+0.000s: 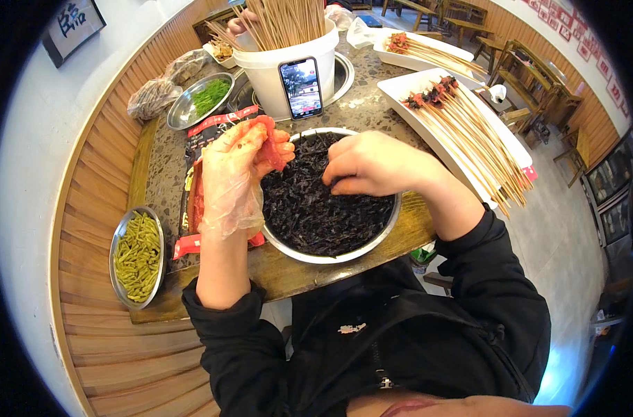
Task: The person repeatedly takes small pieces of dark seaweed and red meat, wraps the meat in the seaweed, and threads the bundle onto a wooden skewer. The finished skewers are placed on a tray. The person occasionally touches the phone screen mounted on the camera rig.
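Observation:
My left hand [243, 161], in a clear plastic glove, is raised beside the left rim of a round metal bowl and holds a slice of reddish raw meat [272, 148]. The bowl [331, 259] is full of dark shredded food, perhaps seaweed or fungus [321, 213]. My bare right hand [366, 164] reaches over the bowl with its fingers bent down to the dark shreds; whether it pinches any is hidden. Under my left hand lies an opened red and black food packet [194, 198] with red contents. To the right, a white tray [483, 125] bears bamboo skewers [478, 140] threaded with meat and dark pieces.
Behind the bowl, a phone [300, 88] leans on a white bucket [274, 68] of bamboo skewers. Metal dishes of chopped greens [210, 97] and green peppers [137, 258] stand at the left. A second skewer tray [425, 49] is at the back right. Another person's hand [242, 22] shows behind the bucket.

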Demonstrator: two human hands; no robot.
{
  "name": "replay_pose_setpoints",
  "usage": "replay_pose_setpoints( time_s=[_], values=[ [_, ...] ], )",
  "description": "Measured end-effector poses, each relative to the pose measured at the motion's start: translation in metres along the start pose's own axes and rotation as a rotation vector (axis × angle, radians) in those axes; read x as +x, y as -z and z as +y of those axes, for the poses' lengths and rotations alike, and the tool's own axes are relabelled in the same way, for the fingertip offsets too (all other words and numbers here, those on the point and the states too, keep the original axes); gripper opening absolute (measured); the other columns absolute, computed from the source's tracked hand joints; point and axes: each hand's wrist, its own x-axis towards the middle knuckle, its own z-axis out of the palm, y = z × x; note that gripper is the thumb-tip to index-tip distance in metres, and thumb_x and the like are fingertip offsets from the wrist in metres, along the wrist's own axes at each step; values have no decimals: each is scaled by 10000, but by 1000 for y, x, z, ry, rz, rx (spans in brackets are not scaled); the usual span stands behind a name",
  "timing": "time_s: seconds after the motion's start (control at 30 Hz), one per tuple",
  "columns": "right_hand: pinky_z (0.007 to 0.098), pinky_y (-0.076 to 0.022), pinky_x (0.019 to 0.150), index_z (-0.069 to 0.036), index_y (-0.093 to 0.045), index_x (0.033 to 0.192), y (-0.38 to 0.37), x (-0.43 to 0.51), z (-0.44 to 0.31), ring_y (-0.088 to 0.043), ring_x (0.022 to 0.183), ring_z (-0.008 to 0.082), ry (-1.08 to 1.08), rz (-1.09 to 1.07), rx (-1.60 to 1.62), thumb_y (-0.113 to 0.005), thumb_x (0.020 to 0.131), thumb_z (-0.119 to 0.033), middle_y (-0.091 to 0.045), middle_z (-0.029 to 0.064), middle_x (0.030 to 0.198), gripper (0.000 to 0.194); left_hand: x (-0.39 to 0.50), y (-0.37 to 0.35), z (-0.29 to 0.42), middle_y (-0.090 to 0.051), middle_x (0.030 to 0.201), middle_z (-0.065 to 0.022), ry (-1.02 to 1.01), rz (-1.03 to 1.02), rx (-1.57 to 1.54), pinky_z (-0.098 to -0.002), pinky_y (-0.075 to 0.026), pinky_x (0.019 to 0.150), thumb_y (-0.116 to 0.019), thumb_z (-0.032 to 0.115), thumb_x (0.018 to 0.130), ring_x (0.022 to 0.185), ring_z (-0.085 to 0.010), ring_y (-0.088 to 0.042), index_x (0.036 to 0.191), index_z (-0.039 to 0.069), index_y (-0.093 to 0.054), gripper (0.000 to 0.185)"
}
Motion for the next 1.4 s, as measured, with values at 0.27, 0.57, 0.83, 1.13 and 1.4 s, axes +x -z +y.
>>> replay_pose_setpoints(
  time_s=[0.27,0.57,0.83,1.13,1.4],
  values=[
    [418,-494,743,-31,-606,790,-8,-7,-23,-589,878,323,-9,-128,-161,-736,724,-291,-587,120,831,298,-5,1,-4,-672,882,-145,16,25,71,-331,-571,674,-577,204,950,728,-212,-673,1042,-29,-601,251],
    [393,-498,621,-72,-644,778,-2,1,-23,-604,704,283,-52,-1,-113,-725,654,-161,-580,85,720,172,-27,-26,-13,-678,888,-113,-24,-160,-50,-248,-512,645,-589,153,945,701,-121,-617,1043,-52,-627,230],
    [344,-470,600,-27,-693,853,10,8,-11,-605,656,249,-131,13,183,-775,681,-81,-615,93,707,198,-28,-13,-11,-674,879,-95,-109,-99,-25,-243,-504,654,-563,126,956,716,-116,-616,1030,-47,-631,200],
    [212,-435,593,-20,-692,953,-4,13,-10,-562,679,52,-522,420,690,-713,840,-103,-649,-8,764,142,-11,-2,-18,-645,1056,-80,50,-204,22,-257,-539,775,-514,112,965,882,-131,-645,1197,-47,-559,285],
    [349,-533,659,-39,-667,941,-17,28,-12,-644,740,287,-67,548,-206,-709,734,-74,-638,102,806,214,-10,-8,-28,-609,1069,-65,86,-249,22,-269,-526,829,-630,92,907,928,-117,-610,1213,-51,-528,353]
  ],
)
